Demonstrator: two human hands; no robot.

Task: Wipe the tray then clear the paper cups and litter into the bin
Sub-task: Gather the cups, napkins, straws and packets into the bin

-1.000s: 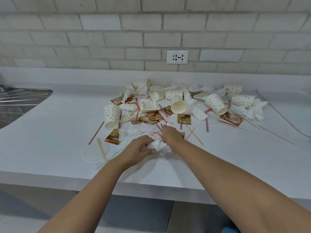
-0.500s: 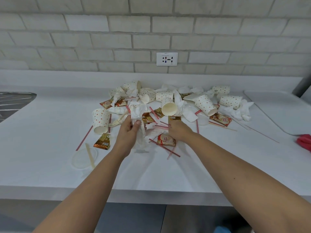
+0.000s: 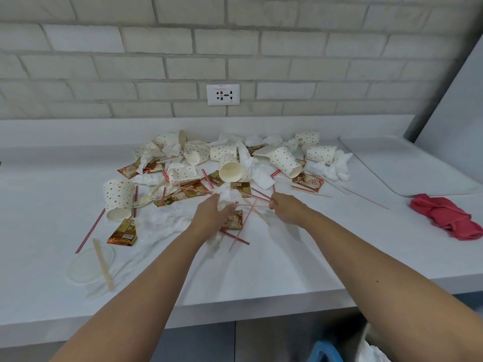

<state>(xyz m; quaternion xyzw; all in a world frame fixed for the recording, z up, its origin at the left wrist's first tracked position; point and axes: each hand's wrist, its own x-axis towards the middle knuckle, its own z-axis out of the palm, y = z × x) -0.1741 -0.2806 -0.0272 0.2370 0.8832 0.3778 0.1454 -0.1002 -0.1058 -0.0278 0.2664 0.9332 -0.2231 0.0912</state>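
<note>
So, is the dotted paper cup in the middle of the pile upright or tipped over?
Tipped over. The dotted paper cup lies on its side, its open mouth facing the camera, and the cream inside looks empty.

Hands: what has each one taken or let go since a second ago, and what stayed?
The left hand lifted the crumpled tissue off the counter and holds it. The right hand left the tissue and now pinches red straws. The paper cups and tray stayed put.

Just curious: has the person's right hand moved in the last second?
Yes. The right hand shifted rightward: earlier in front of the gold barcoded sachet, now to its right, pinching thin red straws.
</note>
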